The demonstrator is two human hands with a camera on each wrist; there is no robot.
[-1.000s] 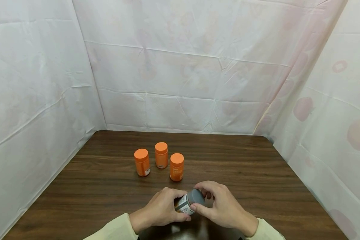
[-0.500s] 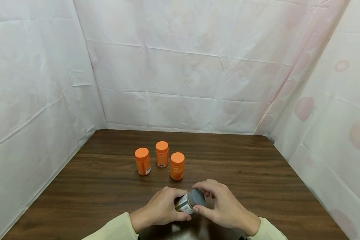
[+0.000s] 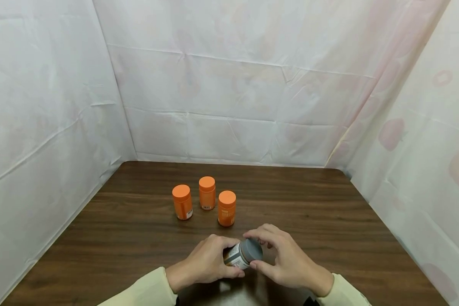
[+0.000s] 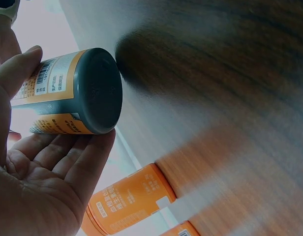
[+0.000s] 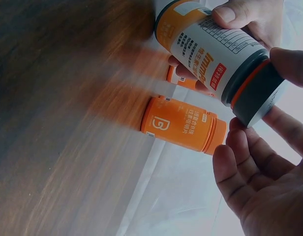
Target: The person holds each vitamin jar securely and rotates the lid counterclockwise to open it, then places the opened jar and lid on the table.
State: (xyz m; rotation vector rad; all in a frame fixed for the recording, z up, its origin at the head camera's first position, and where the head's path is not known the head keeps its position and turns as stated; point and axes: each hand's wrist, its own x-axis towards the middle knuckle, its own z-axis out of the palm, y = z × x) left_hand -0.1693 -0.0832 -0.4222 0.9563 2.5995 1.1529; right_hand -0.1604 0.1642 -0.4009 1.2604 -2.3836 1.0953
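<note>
My left hand point(image 3: 208, 260) grips the body of a dark grey supplement bottle point(image 3: 235, 257) with a white and orange label. It tilts above the table, its grey cap point(image 3: 252, 249) toward the right. The thumb and fingertips of my right hand point(image 3: 288, 260) are curled around the cap's edge. In the right wrist view an orange band shows between the cap point(image 5: 259, 93) and the bottle's shoulder. The left wrist view shows the bottle's dark base point(image 4: 100, 91), with the left thumb on the label and the fingers underneath.
Three orange bottles with orange caps stand upright beyond my hands: one at left point(image 3: 182, 202), one at the back point(image 3: 207, 193), one nearest my hands point(image 3: 227, 208). The brown wooden table point(image 3: 310, 199) is enclosed by pale hanging sheets point(image 3: 229, 85).
My right thumb and fingers have shifted slightly around the cap. The left hand keeps its hold on the bottle. The head view has tilted a little, and the orange bottles have not moved.
</note>
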